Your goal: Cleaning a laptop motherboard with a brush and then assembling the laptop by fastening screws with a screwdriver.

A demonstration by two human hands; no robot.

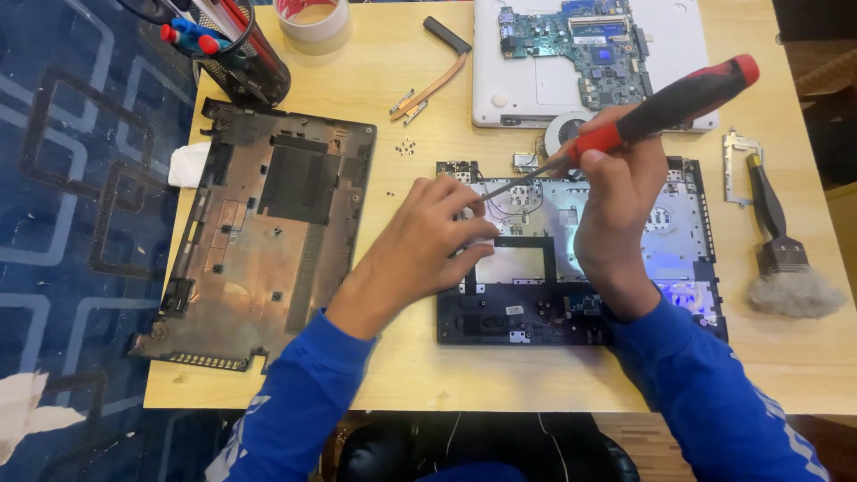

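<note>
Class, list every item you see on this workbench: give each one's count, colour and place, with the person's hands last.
Laptop bottom cover: one, black, left on table.
Laptop chassis: one, black and silver, centre.
Motherboard: one, green, on white panel, top.
Heat pipe: one, copper, top centre.
Tape roll: one, white, top.
Pen holder: one, black mesh, top left.
Brush: one, black, right.
Screws: several, dark, centre.
Screwdriver: one, red and black, in right hand.
Left hand: on chassis.
</note>
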